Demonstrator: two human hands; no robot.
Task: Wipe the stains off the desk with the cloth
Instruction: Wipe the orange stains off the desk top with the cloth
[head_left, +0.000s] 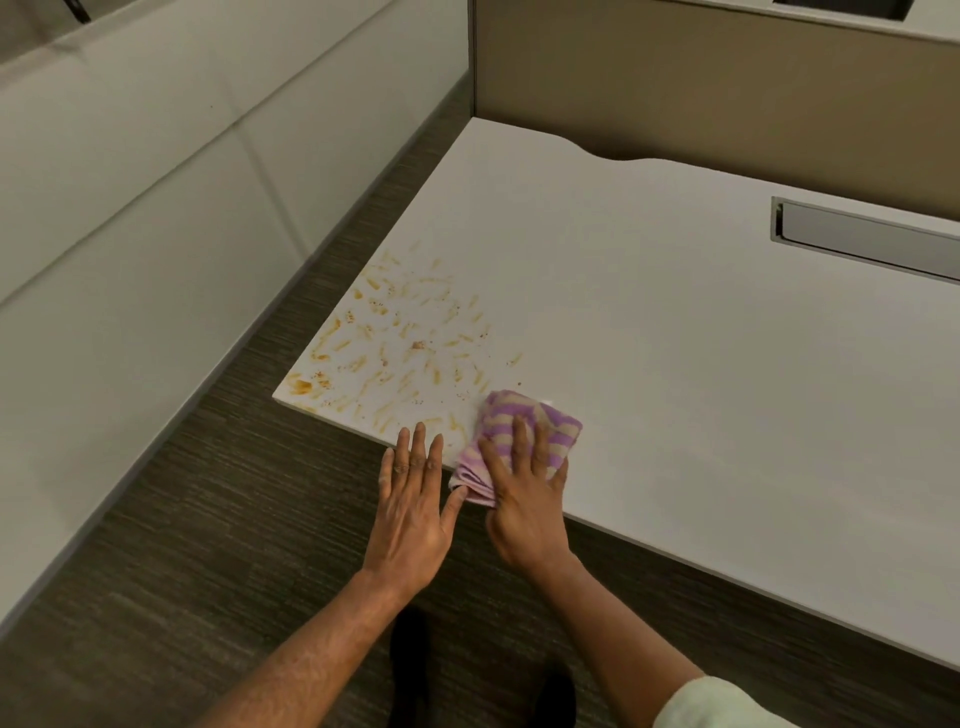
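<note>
Orange-brown stains (400, 343) are smeared over the near left corner of the white desk (649, 338). A folded purple and cream striped cloth (511, 415) lies at the desk's front edge, just right of the stains. My right hand (524, 493) presses flat on the cloth with fingers spread over it. My left hand (415, 499) is open with fingers straight. Its fingertips rest on the desk edge beside the cloth, and its thumb touches the cloth's lower corner.
A tan partition panel (727, 88) stands along the back of the desk. A metal cable tray slot (862, 239) is set into the desk at the right. White wall panels (130, 182) run along the left, with dark carpet (208, 519) below.
</note>
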